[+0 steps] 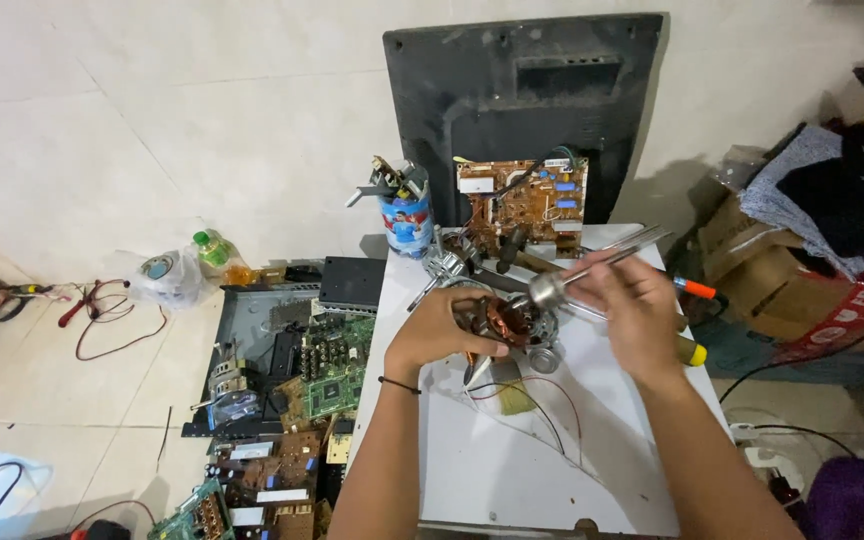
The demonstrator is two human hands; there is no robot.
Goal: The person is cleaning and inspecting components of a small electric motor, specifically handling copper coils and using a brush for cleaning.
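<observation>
My left hand (439, 330) grips a small electric motor with copper windings (507, 322) above a white table (512, 470). My right hand (632, 305) holds a metal rod-like tool (592, 268) whose rounded end meets the top of the motor. Thin red and black wires (527, 395) trail from the motor onto the tabletop. A black band sits on my left wrist.
A black TV back panel (522, 90) with a brown circuit board (522, 205) leans on the wall behind the table. A tin of tools (404, 215), screwdrivers (697, 290), green circuit boards (337, 375) on the floor left, cardboard boxes (762, 270) and cloth at right.
</observation>
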